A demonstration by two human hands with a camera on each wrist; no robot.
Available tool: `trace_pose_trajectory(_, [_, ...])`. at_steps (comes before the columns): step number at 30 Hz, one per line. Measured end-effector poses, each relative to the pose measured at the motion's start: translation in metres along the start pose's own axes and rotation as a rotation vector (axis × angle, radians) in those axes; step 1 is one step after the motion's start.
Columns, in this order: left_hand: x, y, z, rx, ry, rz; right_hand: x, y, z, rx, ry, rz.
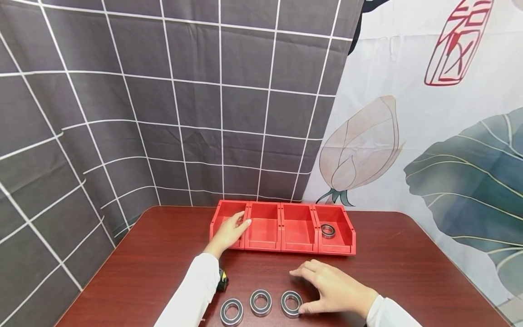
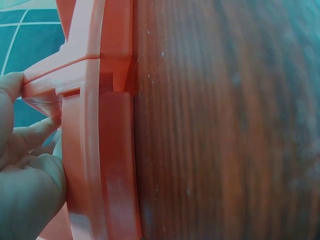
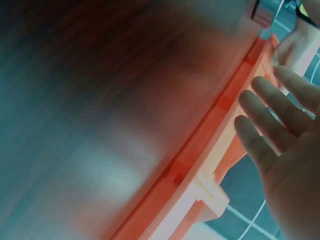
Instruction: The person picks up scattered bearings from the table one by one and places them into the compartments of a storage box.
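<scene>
A row of red open-front bins [image 1: 264, 245] stands at the table's back. My left hand [image 1: 229, 232] is at the leftmost bin, its thumb on one side of the wall between the first two bins and a finger on the other. That hand [image 2: 30, 175] pinches the bin wall [image 2: 47, 85] in the left wrist view. My right hand [image 1: 333, 286] hovers with fingers spread and slightly bent, thumb tip right at the edge of a ball bearing [image 1: 284, 313]. Two more bearings, a middle one [image 1: 254, 311] and a left one [image 1: 224, 320], lie beside it.
Another bearing [image 1: 323, 233] rests inside the rightmost bin. A black-and-yellow device [image 1: 222, 280] sits at my left wrist. The brown wooden table [image 1: 139, 259] backs onto a grey gridded cloth [image 1: 196, 109] and a white cloth printed with a lotus [image 1: 359, 150].
</scene>
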State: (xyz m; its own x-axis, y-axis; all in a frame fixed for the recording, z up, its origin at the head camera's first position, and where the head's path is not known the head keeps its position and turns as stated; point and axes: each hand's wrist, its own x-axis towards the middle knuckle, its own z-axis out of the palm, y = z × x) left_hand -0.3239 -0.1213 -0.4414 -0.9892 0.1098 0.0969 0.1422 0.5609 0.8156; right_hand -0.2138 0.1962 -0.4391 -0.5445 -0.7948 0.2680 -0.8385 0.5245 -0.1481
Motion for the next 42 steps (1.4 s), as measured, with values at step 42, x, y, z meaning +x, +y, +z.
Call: trace_pose_trajectory(42, [0.001,-0.002,0.0,-0.014,-0.003,-0.001,0.019,-0.037,0.004,0.067,-0.218,-0.097])
